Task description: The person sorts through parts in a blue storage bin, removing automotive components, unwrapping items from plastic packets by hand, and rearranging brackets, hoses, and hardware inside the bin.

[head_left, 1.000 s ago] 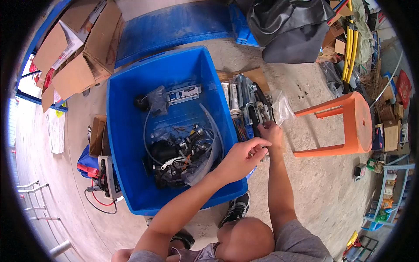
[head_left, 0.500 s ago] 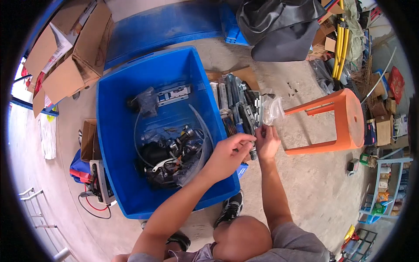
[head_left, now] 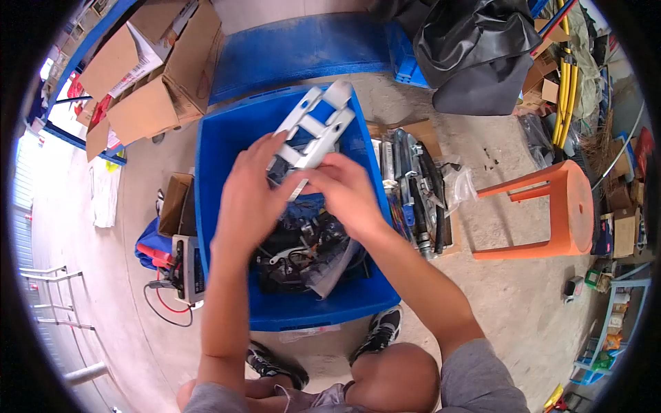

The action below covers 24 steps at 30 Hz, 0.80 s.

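Head view: both bare hands work over a large blue bin (head_left: pixel 344 313) on the floor, with a silver bracket (head_left: pixel 314 126) raised between them. The bracket, blurred at its far end, slants up and to the right, above the bin's interior. The left hand (head_left: pixel 249 193) has its grip closed about the bracket's near left side; the right hand (head_left: pixel 348 196) pinches the near end, thumb on top, fingers partly hidden. Both thumbs come close together there.

Beneath the hands, the bin holds a jumble of dark and metallic parts, among them a silver lever (head_left: pixel 286 256), with clear plastic (head_left: pixel 327 272) lying over the right side. Just right of the bin, metal rods and tools (head_left: pixel 413 179) lie side by side on cardboard. An orange stool (head_left: pixel 570 210) rests on its side farther right, its legs pointing towards those rods. Left of the bin are a small open box (head_left: pixel 173 206) and a device with red and black cables (head_left: pixel 187 265).
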Tool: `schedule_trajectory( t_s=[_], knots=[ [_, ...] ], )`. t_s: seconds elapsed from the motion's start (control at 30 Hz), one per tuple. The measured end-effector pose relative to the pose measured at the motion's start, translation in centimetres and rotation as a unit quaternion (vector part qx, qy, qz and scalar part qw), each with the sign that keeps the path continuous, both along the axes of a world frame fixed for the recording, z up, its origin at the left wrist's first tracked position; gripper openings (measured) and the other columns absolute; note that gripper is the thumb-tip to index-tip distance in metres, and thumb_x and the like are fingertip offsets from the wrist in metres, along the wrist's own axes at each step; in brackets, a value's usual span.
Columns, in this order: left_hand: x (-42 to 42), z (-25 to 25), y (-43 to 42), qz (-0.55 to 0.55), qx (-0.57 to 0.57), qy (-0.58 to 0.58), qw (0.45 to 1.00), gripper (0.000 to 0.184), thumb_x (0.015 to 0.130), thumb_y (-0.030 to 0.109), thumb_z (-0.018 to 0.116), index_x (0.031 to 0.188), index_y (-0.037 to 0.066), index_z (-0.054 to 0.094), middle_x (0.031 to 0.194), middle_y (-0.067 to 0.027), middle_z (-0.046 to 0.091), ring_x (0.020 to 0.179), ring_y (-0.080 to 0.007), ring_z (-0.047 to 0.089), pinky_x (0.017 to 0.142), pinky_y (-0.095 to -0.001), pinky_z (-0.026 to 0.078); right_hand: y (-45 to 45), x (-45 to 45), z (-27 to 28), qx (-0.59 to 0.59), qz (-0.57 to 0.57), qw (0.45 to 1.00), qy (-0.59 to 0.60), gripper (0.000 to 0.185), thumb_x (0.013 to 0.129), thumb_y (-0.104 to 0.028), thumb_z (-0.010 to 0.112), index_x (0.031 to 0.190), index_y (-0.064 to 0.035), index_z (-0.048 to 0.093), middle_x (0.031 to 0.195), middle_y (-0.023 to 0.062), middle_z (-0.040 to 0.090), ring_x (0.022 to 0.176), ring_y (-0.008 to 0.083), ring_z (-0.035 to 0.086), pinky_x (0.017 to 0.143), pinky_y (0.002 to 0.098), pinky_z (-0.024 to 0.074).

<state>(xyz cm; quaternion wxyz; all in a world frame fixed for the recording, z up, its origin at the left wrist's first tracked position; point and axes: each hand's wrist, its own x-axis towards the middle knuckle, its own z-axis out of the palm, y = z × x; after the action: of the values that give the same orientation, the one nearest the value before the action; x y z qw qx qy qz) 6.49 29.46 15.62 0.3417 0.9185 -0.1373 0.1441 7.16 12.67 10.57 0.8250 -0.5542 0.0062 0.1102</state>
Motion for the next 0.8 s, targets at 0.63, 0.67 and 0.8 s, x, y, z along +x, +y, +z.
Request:
schedule_trajectory(
  t_s=[0.63, 0.67, 0.8],
  knots=[
    [2.4, -24.1, 3.3, 0.014, 0.146, 0.278, 0.949, 0.063, 0.09, 0.025, 0.072, 0.145, 0.002, 0.051, 0.137, -0.0247, 0.058, 0.125, -0.047, 0.055, 0.106, -0.0523, 0.047, 8.5, 15.9, -30.4, 0.065, -0.33, 0.852, 0.401, 0.025, 0.104, -0.016, 0.06, 0.128, -0.0096, 0.056, 0.113, 0.01, 0.066, 0.087, 0.0275, 0.072, 0.061, 0.0305, 0.0642],
    [1.8, -25.0, 3.5, -0.017, 0.137, 0.303, 0.943, 0.062, 0.091, 0.026, 0.071, 0.144, 0.002, 0.052, 0.137, -0.0245, 0.058, 0.125, -0.0468, 0.055, 0.106, -0.0519, 0.047, 8.6, 16.3, -31.6, 0.07, -0.343, 0.848, 0.397, 0.026, 0.104, -0.015, 0.06, 0.129, -0.0092, 0.055, 0.114, 0.0113, 0.066, 0.087, 0.0283, 0.073, 0.063, 0.0318, 0.0655],
    [0.5, -26.9, 4.0, -0.038, 0.13, 0.34, 0.931, 0.06, 0.092, 0.026, 0.07, 0.144, 0.002, 0.052, 0.138, -0.0251, 0.058, 0.127, -0.0473, 0.054, 0.106, -0.052, 0.046, 9.7, 17.2, -35.6, 0.102, -0.393, 0.838, 0.365, 0.026, 0.105, -0.012, 0.059, 0.129, -0.0077, 0.053, 0.114, 0.014, 0.065, 0.089, 0.0294, 0.072, 0.069, 0.0354, 0.0679]
  ],
)
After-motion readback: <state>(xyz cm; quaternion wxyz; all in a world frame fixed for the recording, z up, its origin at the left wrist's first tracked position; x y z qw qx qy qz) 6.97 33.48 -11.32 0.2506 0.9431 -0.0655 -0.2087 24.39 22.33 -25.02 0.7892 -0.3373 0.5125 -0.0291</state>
